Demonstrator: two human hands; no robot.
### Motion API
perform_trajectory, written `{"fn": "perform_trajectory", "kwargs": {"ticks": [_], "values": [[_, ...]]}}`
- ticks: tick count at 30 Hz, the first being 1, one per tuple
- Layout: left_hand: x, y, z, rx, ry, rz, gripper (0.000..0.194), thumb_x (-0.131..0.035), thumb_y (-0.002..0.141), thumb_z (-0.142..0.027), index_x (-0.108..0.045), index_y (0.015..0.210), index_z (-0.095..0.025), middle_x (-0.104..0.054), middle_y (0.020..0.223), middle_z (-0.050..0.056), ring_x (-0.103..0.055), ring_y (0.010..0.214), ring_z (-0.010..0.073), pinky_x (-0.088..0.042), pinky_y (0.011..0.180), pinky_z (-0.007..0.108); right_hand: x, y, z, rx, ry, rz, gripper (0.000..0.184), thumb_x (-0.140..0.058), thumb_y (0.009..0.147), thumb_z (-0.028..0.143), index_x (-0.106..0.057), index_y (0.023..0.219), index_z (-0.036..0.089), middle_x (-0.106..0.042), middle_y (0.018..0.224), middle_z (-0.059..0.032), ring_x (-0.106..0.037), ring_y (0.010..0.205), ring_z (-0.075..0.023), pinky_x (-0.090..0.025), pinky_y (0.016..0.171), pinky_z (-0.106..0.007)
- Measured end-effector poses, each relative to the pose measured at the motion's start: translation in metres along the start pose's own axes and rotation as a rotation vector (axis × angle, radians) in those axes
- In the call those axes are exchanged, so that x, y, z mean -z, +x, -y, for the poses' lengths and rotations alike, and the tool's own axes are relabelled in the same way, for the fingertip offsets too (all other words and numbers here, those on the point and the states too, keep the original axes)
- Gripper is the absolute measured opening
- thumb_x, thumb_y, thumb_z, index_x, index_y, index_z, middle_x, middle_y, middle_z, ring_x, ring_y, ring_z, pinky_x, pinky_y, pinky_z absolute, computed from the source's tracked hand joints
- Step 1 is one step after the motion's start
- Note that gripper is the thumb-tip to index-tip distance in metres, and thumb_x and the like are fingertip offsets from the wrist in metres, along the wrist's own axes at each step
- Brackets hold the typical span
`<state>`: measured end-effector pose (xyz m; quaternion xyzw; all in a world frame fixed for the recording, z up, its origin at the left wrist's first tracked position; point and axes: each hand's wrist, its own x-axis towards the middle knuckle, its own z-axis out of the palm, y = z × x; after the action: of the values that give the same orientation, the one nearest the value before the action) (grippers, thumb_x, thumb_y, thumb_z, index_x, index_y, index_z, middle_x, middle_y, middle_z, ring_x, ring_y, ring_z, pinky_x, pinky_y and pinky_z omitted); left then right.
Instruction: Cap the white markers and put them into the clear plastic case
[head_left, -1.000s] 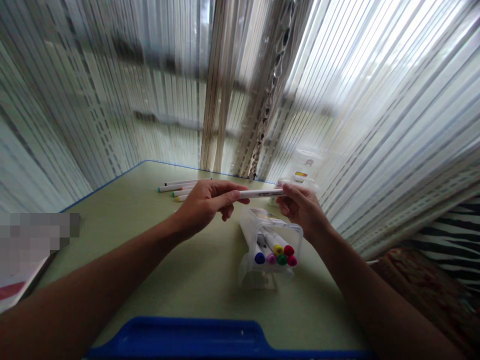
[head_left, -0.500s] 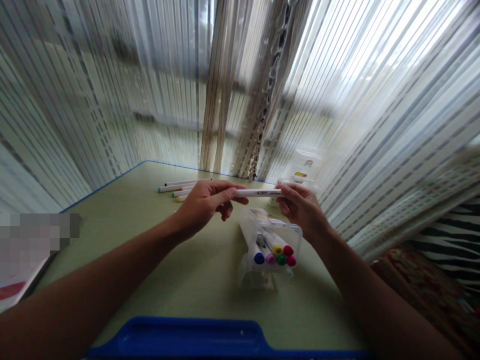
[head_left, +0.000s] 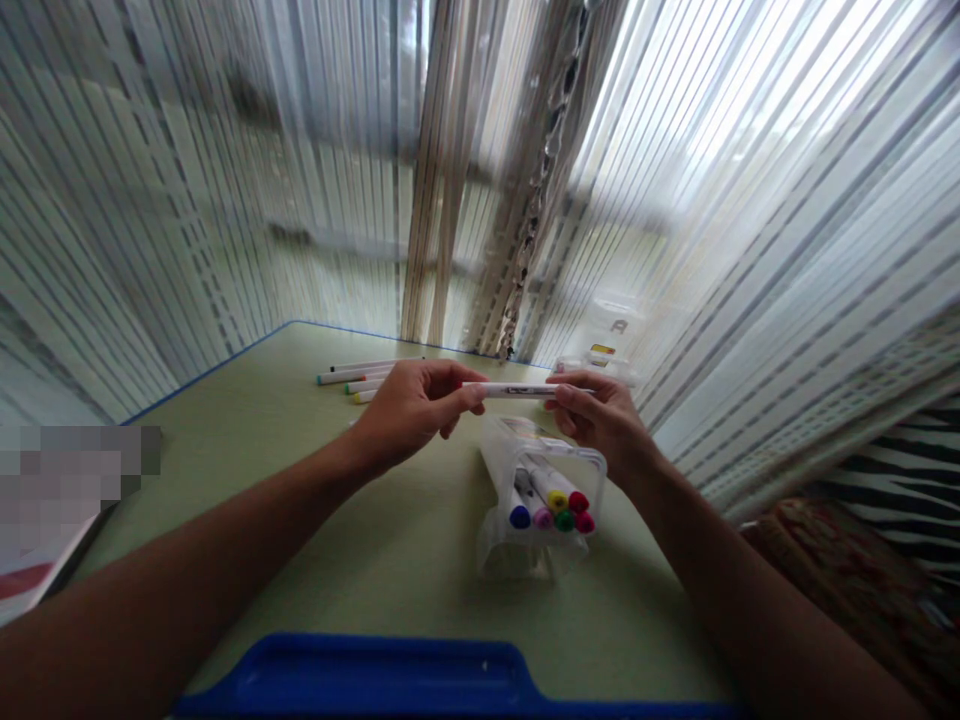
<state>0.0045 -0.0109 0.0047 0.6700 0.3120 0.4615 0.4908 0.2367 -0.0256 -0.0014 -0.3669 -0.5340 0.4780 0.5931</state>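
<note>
Mid-frame, the right hand point(head_left: 602, 408) now pinches the marker point(head_left: 517, 391) further along; the left hand point(head_left: 418, 402) grasps its other end, seemingly regripping.

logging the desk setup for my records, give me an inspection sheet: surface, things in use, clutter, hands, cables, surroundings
Surface: pale green tabletop, blue ledge at the near edge
Things in use: white marker held up; clear case, open end toward the viewer, capped markers inside
Clutter: loose markers partly behind the left hand; clear plastic container beyond the right hand; pixelated item at left, unidentifiable
Hands: both hold the white marker, one near each end
Cables: nothing seen
Surroundings: striped curtain behind; zebra-striped fabric at right
</note>
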Motion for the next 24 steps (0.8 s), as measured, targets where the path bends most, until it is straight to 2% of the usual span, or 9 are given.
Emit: {"fn": "perform_trajectory", "kwargs": {"ticks": [9,14,18,24], "values": [[0.002,-0.0009,0.0035,-0.014,0.177,0.007,0.033,-0.074,0.078,-0.041,-0.073,0.09,-0.011,-0.057,0.058,-0.002,-0.045,0.046,0.0071,-0.035,0.041,0.018,0.0002,-0.0041,0.0001,-0.039,-0.049,0.069,0.021,-0.088,0.064,0.031,-0.078,0.079,0.02,-0.07,0.06,-0.002,-0.048,0.041,-0.0054,-0.029,0.039,-0.017],[0.0025,-0.0004,0.0047,-0.036,0.233,-0.018,0.035,-0.075,0.077,-0.045,-0.073,0.085,-0.011,-0.057,0.057,-0.001,-0.044,0.045,0.0071,-0.03,0.04,0.018,-0.0018,-0.0059,0.0018,-0.051,-0.073,0.069,0.021,-0.089,0.063,0.03,-0.078,0.078,0.019,-0.065,0.053,0.0006,-0.047,0.041,-0.0054,-0.031,0.04,-0.017],[0.0023,0.0002,0.0046,-0.035,0.217,-0.011,0.033,-0.076,0.076,-0.043,-0.073,0.085,-0.011,-0.057,0.057,-0.001,-0.045,0.046,0.0074,-0.032,0.04,0.018,-0.0029,-0.0057,0.0014,-0.045,-0.079,0.066,0.022,-0.089,0.063,0.031,-0.078,0.077,0.019,-0.066,0.055,-0.0003,-0.046,0.041,-0.0057,-0.03,0.04,-0.018],[0.0001,0.0,0.0042,-0.029,0.116,0.013,0.03,-0.073,0.08,-0.036,-0.073,0.094,-0.01,-0.068,0.071,0.004,-0.048,0.048,0.0071,-0.037,0.042,0.019,-0.0004,-0.0028,-0.0018,-0.011,-0.052,0.025,0.022,-0.088,0.064,0.032,-0.078,0.079,0.019,-0.07,0.061,-0.0021,-0.046,0.04,-0.0052,-0.025,0.039,-0.019]]}}
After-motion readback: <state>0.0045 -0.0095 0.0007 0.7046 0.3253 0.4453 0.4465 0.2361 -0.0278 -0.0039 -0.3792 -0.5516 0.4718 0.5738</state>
